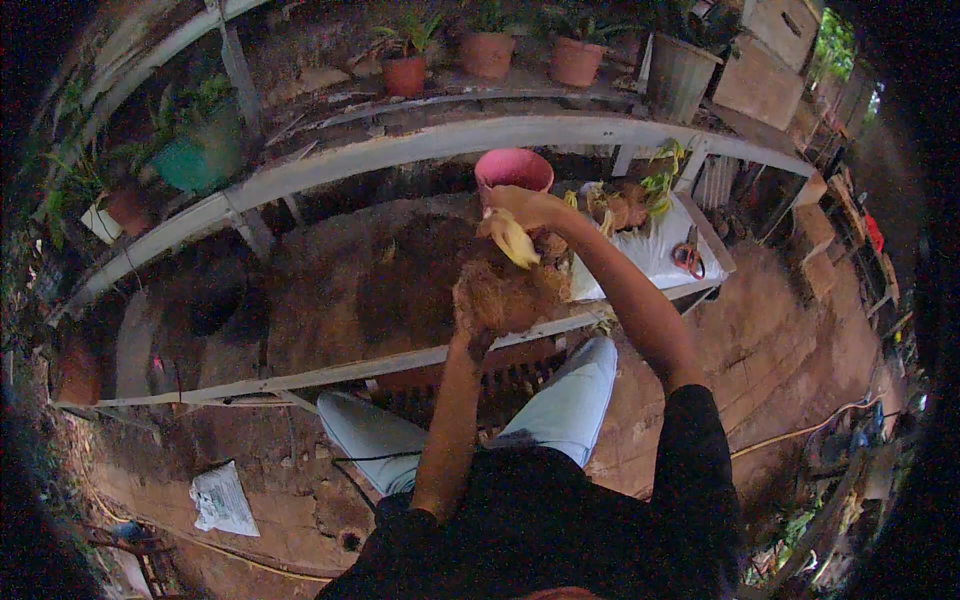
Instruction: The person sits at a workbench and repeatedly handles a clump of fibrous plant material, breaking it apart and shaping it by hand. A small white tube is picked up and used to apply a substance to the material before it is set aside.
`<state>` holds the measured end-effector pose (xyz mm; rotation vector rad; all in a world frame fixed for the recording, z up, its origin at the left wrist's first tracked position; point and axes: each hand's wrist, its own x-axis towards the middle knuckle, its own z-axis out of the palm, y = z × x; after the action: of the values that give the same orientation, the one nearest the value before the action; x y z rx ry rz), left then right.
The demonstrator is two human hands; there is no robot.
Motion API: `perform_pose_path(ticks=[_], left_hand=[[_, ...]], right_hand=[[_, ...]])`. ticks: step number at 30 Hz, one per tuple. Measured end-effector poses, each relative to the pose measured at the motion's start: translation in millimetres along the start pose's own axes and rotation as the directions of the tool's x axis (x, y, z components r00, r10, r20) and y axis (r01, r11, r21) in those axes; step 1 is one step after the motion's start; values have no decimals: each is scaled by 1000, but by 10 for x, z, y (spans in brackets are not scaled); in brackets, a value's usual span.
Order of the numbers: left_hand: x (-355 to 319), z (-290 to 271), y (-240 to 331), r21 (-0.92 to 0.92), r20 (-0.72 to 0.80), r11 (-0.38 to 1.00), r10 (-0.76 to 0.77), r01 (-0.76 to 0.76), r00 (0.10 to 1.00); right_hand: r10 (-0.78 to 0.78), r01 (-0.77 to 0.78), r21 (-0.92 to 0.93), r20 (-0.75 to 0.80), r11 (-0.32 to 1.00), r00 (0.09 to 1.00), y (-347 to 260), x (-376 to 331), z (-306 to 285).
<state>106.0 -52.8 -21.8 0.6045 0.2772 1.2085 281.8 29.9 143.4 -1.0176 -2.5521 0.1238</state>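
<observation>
At frame centre, our left hand (478,318) cups a brown fibrous clump (510,295); our right hand (520,207) above grips a yellow leaf (512,240).

Terracotta pots (487,52) line the upper shelf; a teal pot (200,150) stands left, red-handled scissors (688,257) on white sheet (655,250), a plastic bag (222,498) on floor.

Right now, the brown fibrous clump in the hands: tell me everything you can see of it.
The fibrous clump is a rough brown mass, like coconut husk or a matted root ball, with a ragged, hairy surface. The left hand cups it from below, held up over the edge of the soil-covered bench. The right hand comes from above, pressing a pale yellow strip against its top. Its far side is hidden.
</observation>
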Motion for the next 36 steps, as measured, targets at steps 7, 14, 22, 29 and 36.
perform_pose_path(ticks=[7, 14, 22, 29, 36], left_hand=[[-47, 112, 457, -110, 20, 994, -16, 18, 1000], [-8, -113, 135, -151, -123, 963, -243, 224, 962], [-177, -690, 111, -118, -269, 990, -112, 83, 957], [-289, -594, 256, -121, -267, 990, -106, 75, 958], [-150, -184, 446, -135, -242, 990, -60, 28, 968]], right_hand=[[496, -482, -128, 314, 867, 810, -1034, 459, -490], [395, -361, -256, 91, 897, 914, -1009, 514, -436], [320, -246, 219, -438, 944, 840, -1557, 272, -109], [412, -324, 259, -476, 910, 777, -2389, -14, 340], [840, -188, 926, -193, 327, 506, -2619, -277, 863]])
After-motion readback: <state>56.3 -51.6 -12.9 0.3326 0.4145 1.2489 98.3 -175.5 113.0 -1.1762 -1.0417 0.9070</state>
